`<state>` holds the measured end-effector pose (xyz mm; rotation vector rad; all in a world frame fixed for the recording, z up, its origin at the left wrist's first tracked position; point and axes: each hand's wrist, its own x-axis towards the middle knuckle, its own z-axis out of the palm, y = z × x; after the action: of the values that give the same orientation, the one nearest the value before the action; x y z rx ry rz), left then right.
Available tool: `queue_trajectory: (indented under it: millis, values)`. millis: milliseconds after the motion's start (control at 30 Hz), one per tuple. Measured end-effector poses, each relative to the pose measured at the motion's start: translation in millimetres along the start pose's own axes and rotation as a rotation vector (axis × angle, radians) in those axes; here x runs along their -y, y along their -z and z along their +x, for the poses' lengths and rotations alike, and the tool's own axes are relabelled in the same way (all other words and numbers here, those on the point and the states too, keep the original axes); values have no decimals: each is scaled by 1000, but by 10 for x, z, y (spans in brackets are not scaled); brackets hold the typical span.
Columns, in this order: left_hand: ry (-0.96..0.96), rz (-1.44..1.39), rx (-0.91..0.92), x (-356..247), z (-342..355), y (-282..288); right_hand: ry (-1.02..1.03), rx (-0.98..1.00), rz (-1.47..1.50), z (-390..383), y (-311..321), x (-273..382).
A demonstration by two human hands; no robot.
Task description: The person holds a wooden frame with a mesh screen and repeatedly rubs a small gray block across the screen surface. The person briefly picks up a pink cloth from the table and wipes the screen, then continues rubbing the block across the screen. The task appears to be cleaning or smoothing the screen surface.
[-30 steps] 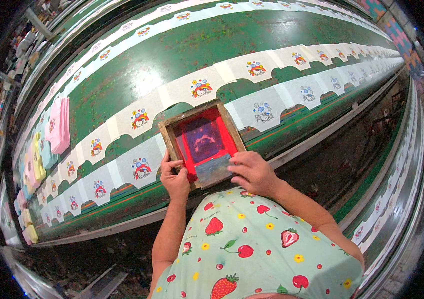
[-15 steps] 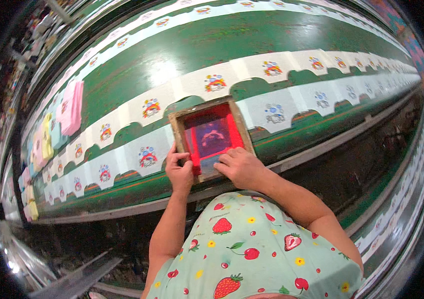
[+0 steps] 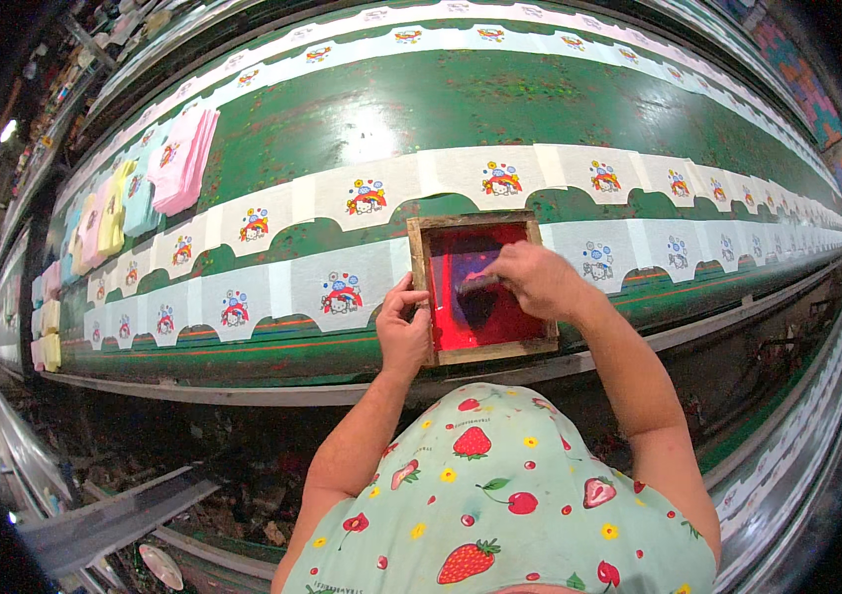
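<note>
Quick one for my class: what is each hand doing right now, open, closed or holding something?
Left hand: closed, holding the frame by its left side.
Right hand: closed, holding the scraper.

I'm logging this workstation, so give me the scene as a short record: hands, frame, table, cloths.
Left hand: at the left side of the wooden frame, fingers curled
Right hand: over the frame's red inside, holding a tool, partly hidden
Table: long, green, under the frame
Cloths: pale, printed, in rows
Folded pile: pink, toward the left
</note>
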<state>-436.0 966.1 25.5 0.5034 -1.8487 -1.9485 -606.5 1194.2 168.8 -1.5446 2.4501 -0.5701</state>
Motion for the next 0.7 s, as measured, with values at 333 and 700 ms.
queue_trajectory:
  millis: [333, 700]
  values:
    - [-17, 155, 16, -189, 59, 6, -71, -132, -85, 285, -184, -210]
    - [-62, 196, 14, -220, 60, -17, -80, -161, -108, -493, -534, 581]
